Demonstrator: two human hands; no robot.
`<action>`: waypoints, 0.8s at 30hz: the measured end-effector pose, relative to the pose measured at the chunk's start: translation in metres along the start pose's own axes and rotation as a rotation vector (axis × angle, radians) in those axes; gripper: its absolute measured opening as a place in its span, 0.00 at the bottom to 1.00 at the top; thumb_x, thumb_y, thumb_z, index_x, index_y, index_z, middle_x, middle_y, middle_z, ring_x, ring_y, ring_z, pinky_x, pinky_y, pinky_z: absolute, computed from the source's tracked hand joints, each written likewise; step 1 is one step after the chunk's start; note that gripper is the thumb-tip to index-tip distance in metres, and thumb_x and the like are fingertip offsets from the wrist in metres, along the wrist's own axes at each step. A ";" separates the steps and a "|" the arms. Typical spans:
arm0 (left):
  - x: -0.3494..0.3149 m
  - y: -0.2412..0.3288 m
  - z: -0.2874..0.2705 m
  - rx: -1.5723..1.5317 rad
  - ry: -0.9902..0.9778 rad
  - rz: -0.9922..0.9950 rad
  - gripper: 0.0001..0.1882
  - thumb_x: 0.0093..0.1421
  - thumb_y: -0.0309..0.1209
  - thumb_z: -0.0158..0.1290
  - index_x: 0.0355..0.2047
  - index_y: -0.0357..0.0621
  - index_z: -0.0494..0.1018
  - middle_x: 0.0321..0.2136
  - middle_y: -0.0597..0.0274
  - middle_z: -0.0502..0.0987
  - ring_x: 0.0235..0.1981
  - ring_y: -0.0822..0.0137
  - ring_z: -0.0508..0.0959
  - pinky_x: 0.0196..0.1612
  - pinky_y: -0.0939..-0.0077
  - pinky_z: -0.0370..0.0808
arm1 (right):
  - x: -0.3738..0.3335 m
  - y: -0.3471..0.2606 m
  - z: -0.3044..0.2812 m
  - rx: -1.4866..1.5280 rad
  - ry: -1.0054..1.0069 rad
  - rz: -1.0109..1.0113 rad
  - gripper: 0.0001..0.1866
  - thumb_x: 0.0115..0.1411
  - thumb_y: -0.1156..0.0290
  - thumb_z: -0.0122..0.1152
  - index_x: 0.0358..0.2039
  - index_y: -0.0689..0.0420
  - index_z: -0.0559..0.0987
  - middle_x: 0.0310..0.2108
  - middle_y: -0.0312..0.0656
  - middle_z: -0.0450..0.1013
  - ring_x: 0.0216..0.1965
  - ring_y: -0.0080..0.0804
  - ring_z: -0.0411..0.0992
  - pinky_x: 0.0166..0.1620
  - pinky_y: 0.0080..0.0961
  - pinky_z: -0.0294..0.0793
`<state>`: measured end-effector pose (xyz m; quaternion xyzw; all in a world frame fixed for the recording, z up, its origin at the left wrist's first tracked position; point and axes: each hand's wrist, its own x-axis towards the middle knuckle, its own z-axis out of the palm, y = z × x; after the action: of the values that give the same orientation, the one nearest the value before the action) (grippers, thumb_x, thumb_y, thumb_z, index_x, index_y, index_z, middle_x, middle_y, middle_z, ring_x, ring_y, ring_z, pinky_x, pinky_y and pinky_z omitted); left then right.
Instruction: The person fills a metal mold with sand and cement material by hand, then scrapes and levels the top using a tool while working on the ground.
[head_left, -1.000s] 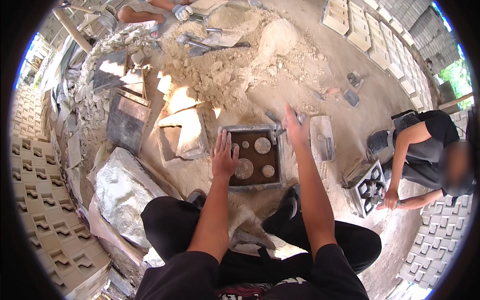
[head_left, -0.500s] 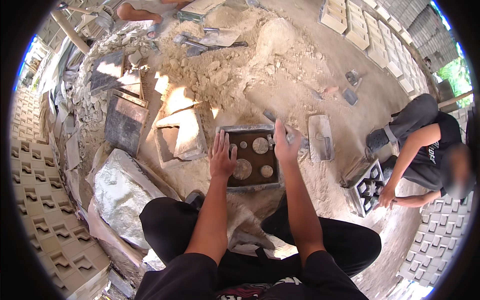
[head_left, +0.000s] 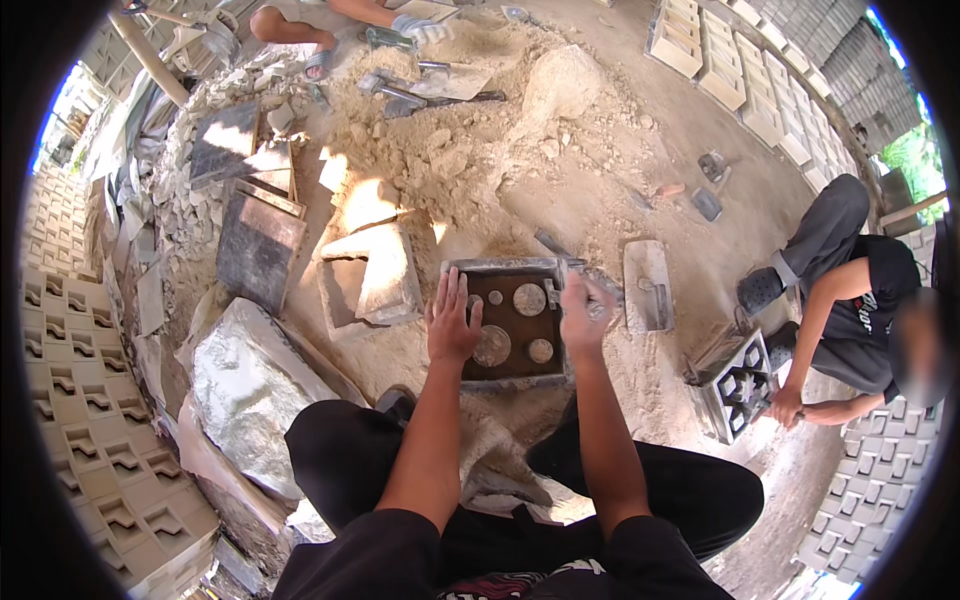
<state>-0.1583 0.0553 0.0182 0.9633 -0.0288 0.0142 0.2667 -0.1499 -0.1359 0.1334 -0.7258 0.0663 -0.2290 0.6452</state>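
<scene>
The square grey box frame (head_left: pixel 520 383) lies on pale dusty ground (head_left: pixel 480 225) directly before the person. Inside the frame is a flat brown bed (head_left: pixel 515 326) bearing round pale discs (head_left: pixel 529 299) of differing sizes. The left hand (head_left: pixel 452 325) lies over the frame's left wall, palm down, fingers extended forward. The right hand (head_left: pixel 585 318) is at the frame's right wall; it is blurred, and whether it grips anything cannot be determined. Right of the frame, just beyond that hand, sits a pale rectangular block with a grey handle (head_left: pixel 648 285). Left of the frame stands a pale, open, box-shaped block (head_left: pixel 372 285). Well right of the frame, a co-worker's hands (head_left: pixel 787 406) are at a dark mould with star-shaped cut-outs (head_left: pixel 742 388).
</scene>
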 end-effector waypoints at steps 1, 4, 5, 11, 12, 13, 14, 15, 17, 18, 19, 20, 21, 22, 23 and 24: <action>0.000 -0.001 0.000 0.003 0.009 0.005 0.31 0.66 0.46 0.42 0.67 0.53 0.53 0.70 0.70 0.49 0.71 0.66 0.47 0.67 0.53 0.50 | -0.001 -0.003 0.005 -0.081 -0.036 -0.019 0.23 0.66 0.69 0.53 0.12 0.58 0.65 0.12 0.26 0.58 0.17 0.12 0.52 0.21 0.20 0.47; -0.001 -0.005 0.000 0.003 0.009 0.003 0.32 0.66 0.47 0.42 0.67 0.53 0.53 0.70 0.70 0.48 0.71 0.67 0.47 0.67 0.52 0.50 | 0.011 -0.018 0.011 0.132 0.037 0.084 0.23 0.66 0.71 0.53 0.12 0.58 0.66 0.12 0.26 0.58 0.17 0.12 0.52 0.21 0.20 0.47; 0.000 -0.006 0.000 0.000 0.007 0.000 0.32 0.66 0.47 0.42 0.67 0.53 0.53 0.70 0.70 0.47 0.71 0.67 0.47 0.67 0.52 0.50 | 0.008 -0.022 0.005 0.180 0.024 0.067 0.22 0.66 0.72 0.53 0.12 0.58 0.65 0.13 0.25 0.58 0.17 0.11 0.52 0.21 0.20 0.47; -0.002 -0.004 0.004 0.016 -0.009 -0.004 0.32 0.66 0.48 0.42 0.68 0.55 0.52 0.70 0.70 0.47 0.71 0.67 0.47 0.67 0.50 0.49 | 0.016 -0.016 0.016 0.276 0.203 0.222 0.21 0.65 0.72 0.54 0.14 0.60 0.69 0.13 0.26 0.60 0.17 0.11 0.53 0.21 0.17 0.50; -0.004 -0.005 0.004 0.015 -0.019 -0.016 0.32 0.66 0.48 0.42 0.68 0.56 0.52 0.70 0.70 0.47 0.71 0.67 0.47 0.67 0.50 0.50 | 0.012 -0.020 0.011 0.307 0.185 0.203 0.20 0.65 0.72 0.55 0.14 0.59 0.69 0.13 0.26 0.60 0.17 0.12 0.53 0.21 0.18 0.50; -0.003 -0.006 0.003 0.017 -0.027 -0.026 0.32 0.66 0.48 0.42 0.68 0.56 0.52 0.70 0.70 0.47 0.71 0.67 0.47 0.67 0.50 0.50 | 0.007 -0.025 0.001 0.341 0.168 0.183 0.20 0.65 0.72 0.55 0.14 0.59 0.70 0.14 0.26 0.60 0.18 0.12 0.53 0.21 0.18 0.50; -0.002 -0.007 0.003 0.010 -0.008 -0.017 0.32 0.66 0.48 0.41 0.68 0.56 0.52 0.70 0.70 0.46 0.71 0.67 0.46 0.67 0.50 0.50 | 0.004 -0.027 -0.003 0.376 0.150 0.163 0.20 0.65 0.72 0.55 0.14 0.59 0.70 0.14 0.26 0.60 0.18 0.12 0.53 0.21 0.18 0.50; 0.001 -0.009 0.003 0.002 0.010 -0.009 0.32 0.66 0.48 0.41 0.68 0.56 0.52 0.70 0.70 0.46 0.71 0.67 0.46 0.67 0.50 0.50 | 0.005 -0.018 0.001 0.214 0.123 0.101 0.20 0.65 0.72 0.55 0.14 0.58 0.69 0.13 0.26 0.60 0.18 0.12 0.53 0.21 0.19 0.50; -0.001 -0.004 0.006 -0.018 0.007 0.003 0.32 0.66 0.48 0.41 0.68 0.56 0.52 0.70 0.71 0.47 0.71 0.67 0.46 0.67 0.50 0.49 | 0.004 -0.004 0.003 -0.137 0.080 -0.021 0.22 0.65 0.72 0.56 0.13 0.57 0.67 0.13 0.26 0.59 0.17 0.12 0.53 0.21 0.20 0.50; -0.002 -0.003 0.006 -0.021 -0.004 0.000 0.32 0.66 0.48 0.41 0.68 0.56 0.51 0.70 0.71 0.47 0.71 0.67 0.46 0.67 0.50 0.49 | 0.004 0.000 -0.004 -0.080 0.076 0.015 0.22 0.65 0.72 0.55 0.12 0.57 0.66 0.13 0.26 0.59 0.17 0.13 0.53 0.21 0.20 0.50; -0.001 -0.006 0.003 -0.013 -0.004 -0.008 0.32 0.66 0.48 0.41 0.68 0.56 0.51 0.70 0.71 0.47 0.71 0.67 0.46 0.67 0.50 0.49 | 0.010 -0.014 -0.001 -0.010 0.063 0.050 0.22 0.65 0.72 0.55 0.12 0.56 0.65 0.13 0.27 0.58 0.17 0.13 0.53 0.21 0.20 0.50; -0.002 -0.007 0.003 -0.007 -0.012 -0.014 0.32 0.66 0.48 0.41 0.68 0.56 0.52 0.70 0.71 0.47 0.71 0.67 0.46 0.67 0.50 0.49 | 0.013 -0.021 0.002 0.059 0.051 0.085 0.23 0.65 0.72 0.55 0.12 0.56 0.64 0.13 0.28 0.58 0.17 0.14 0.53 0.21 0.20 0.50; -0.003 -0.007 0.003 0.000 -0.020 -0.020 0.32 0.66 0.48 0.41 0.68 0.56 0.52 0.70 0.71 0.47 0.71 0.67 0.46 0.67 0.50 0.49 | 0.010 -0.018 0.004 0.056 0.056 0.050 0.23 0.65 0.72 0.55 0.12 0.57 0.64 0.13 0.27 0.58 0.17 0.14 0.53 0.21 0.20 0.49; -0.001 -0.006 0.003 0.006 -0.026 -0.021 0.32 0.66 0.48 0.41 0.68 0.56 0.52 0.70 0.71 0.47 0.71 0.67 0.46 0.67 0.50 0.49 | 0.004 -0.014 0.005 0.054 0.065 0.013 0.23 0.64 0.73 0.56 0.12 0.57 0.63 0.12 0.27 0.57 0.17 0.13 0.52 0.21 0.20 0.48; -0.001 -0.006 0.004 0.000 -0.013 -0.013 0.32 0.66 0.48 0.41 0.68 0.56 0.52 0.70 0.71 0.47 0.71 0.67 0.46 0.67 0.50 0.49 | -0.003 -0.007 0.004 0.047 0.075 -0.022 0.23 0.63 0.73 0.56 0.11 0.58 0.63 0.12 0.27 0.57 0.17 0.13 0.52 0.21 0.20 0.48; 0.000 -0.006 0.004 -0.007 0.001 -0.005 0.32 0.66 0.48 0.41 0.68 0.56 0.52 0.70 0.71 0.47 0.71 0.67 0.46 0.67 0.50 0.49 | -0.007 0.001 0.004 0.040 0.086 -0.057 0.23 0.63 0.74 0.57 0.11 0.59 0.63 0.11 0.27 0.57 0.17 0.12 0.52 0.21 0.20 0.47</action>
<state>-0.1578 0.0579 0.0115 0.9624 -0.0266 0.0138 0.2699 -0.1542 -0.1302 0.1309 -0.7040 0.0687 -0.2794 0.6493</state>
